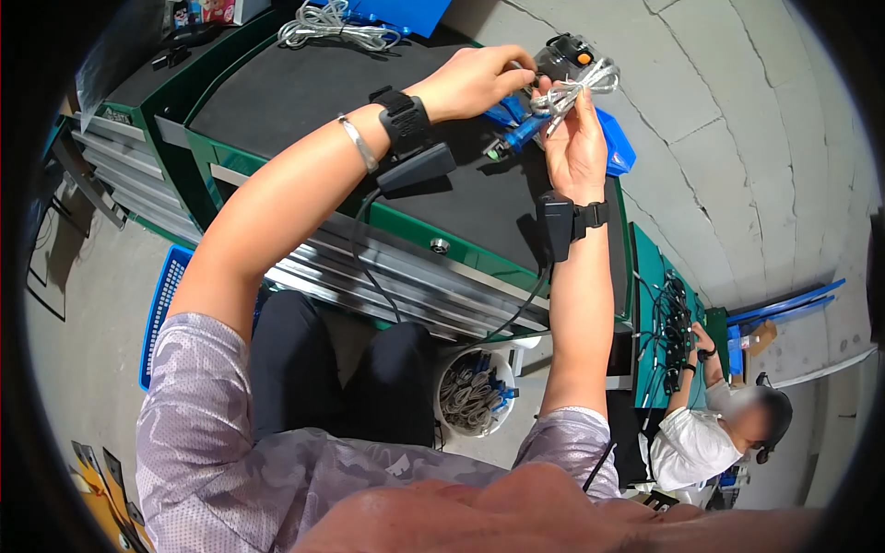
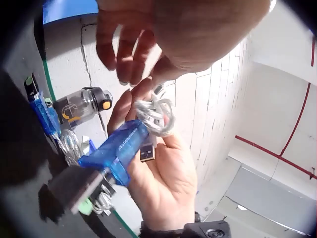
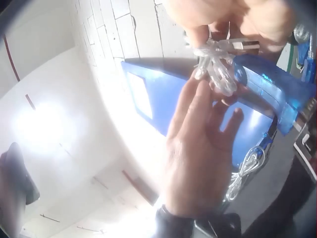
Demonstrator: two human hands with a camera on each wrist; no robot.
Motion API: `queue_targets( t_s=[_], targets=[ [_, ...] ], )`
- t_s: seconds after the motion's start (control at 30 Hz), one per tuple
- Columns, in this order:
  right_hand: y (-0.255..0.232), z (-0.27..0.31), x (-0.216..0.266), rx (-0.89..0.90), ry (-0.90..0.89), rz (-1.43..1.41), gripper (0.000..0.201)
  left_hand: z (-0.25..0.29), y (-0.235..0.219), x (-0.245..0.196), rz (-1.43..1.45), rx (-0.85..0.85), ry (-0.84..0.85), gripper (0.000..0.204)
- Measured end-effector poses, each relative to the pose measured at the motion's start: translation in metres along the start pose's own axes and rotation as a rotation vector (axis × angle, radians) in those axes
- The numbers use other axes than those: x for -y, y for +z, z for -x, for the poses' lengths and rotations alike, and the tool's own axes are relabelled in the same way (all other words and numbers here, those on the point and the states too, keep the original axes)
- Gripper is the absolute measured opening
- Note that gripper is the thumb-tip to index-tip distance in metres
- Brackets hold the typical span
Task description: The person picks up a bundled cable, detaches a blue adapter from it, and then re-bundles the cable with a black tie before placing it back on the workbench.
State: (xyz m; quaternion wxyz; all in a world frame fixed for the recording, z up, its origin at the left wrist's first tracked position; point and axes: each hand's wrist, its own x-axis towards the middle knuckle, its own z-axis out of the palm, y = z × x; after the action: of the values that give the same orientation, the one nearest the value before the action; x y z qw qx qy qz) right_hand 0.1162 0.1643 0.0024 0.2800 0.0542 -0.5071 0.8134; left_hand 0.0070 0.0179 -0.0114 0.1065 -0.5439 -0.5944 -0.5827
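A bundled clear-silver cable (image 1: 595, 78) lies in my right hand (image 1: 576, 152), palm up, held between thumb and fingers. A translucent blue adapter (image 2: 116, 146) hangs beside the palm, with a metal USB plug (image 2: 147, 152) next to it. From the left comes my left hand (image 1: 475, 83); in the right wrist view the left hand (image 3: 195, 144) has its fingertips on the cable (image 3: 218, 74), pinching it near the tied middle, while its other fingers hang loosely bent. The right hand (image 3: 237, 20) partly hides the cable there.
Behind the hands stands a clear bottle (image 2: 79, 108) with a dark lid. Another coiled cable (image 1: 336, 32) lies on the dark cabinet top (image 1: 267, 97). A blue bin (image 1: 615, 143) is beside the right wrist. Below is a bucket (image 1: 442, 419) of cables; a person (image 1: 701, 442) works at the right.
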Motion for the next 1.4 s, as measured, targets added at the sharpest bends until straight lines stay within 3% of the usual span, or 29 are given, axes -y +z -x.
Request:
queue_targets(
  t_s=[0.07,0.23,0.37,0.47,0.6,0.7,0.73,0.8,0.93,1.2,1.33,1.4],
  targets=[
    [-0.002,-0.001,0.004,-0.012,-0.041,-0.003,0.025,-0.001,0.0,0.004,0.053,0.13,-0.271,0.033],
    [-0.002,0.0,0.005,-0.059,-0.16,0.123,0.026,0.002,0.005,0.001,0.277,0.324,-0.425,0.051],
    [-0.003,-0.001,0.002,-0.074,-0.195,0.127,0.03,0.004,0.003,0.001,0.392,0.33,-0.426,0.051],
    [-0.012,-0.006,0.0,-0.054,-0.176,0.129,0.03,0.004,0.006,0.003,0.477,0.435,-0.475,0.052],
    [-0.011,-0.004,0.001,-0.067,-0.157,0.139,0.03,0.005,0.01,0.001,0.403,0.449,-0.495,0.053],
    [-0.01,-0.003,-0.002,-0.082,-0.109,0.112,0.031,0.005,0.011,0.006,0.195,0.574,-0.357,0.056],
    [-0.01,-0.003,-0.002,-0.081,-0.09,0.116,0.033,0.005,0.011,0.004,0.211,0.599,-0.333,0.051],
    [-0.009,-0.003,-0.003,-0.081,-0.073,0.123,0.034,0.008,0.013,0.004,0.478,0.615,-0.447,0.043],
    [-0.01,-0.003,-0.005,-0.077,-0.076,0.22,0.036,0.006,0.01,0.001,0.508,0.613,-0.474,0.036],
    [-0.022,-0.012,-0.01,-0.243,-0.255,0.541,0.032,0.006,0.008,-0.001,0.385,0.56,-0.464,0.026],
    [-0.025,-0.01,-0.005,-0.283,-0.217,0.653,0.031,0.005,0.011,0.003,0.394,0.547,-0.453,0.024],
    [-0.023,-0.011,-0.004,-0.151,-0.274,0.596,0.03,0.006,0.011,0.004,0.386,0.544,-0.447,0.023]
  ],
)
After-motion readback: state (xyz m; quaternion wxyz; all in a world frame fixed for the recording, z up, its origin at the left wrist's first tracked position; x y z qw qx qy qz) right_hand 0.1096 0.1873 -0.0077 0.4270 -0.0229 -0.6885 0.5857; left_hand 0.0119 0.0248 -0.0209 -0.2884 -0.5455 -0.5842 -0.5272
